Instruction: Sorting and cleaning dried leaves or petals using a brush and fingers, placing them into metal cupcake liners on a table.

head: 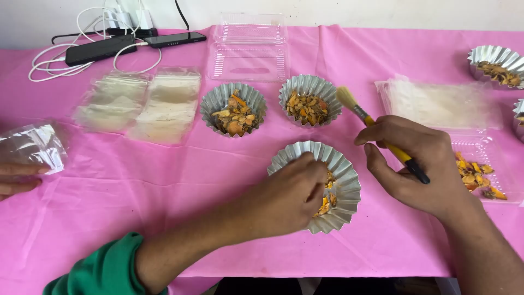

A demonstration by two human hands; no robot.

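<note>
Foil cup (342, 180) contents — under left hand (289, 199)

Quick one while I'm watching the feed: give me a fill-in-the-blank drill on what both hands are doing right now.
1. The right hand holds a ____ with a yellow handle.
2. The left hand reaches into the nearest foil ____.
3. The table is covered by a ____ cloth.
4. Behind the nearest one stand ____ more filled foil cups.

Missing words: brush; cup; pink; two
</note>
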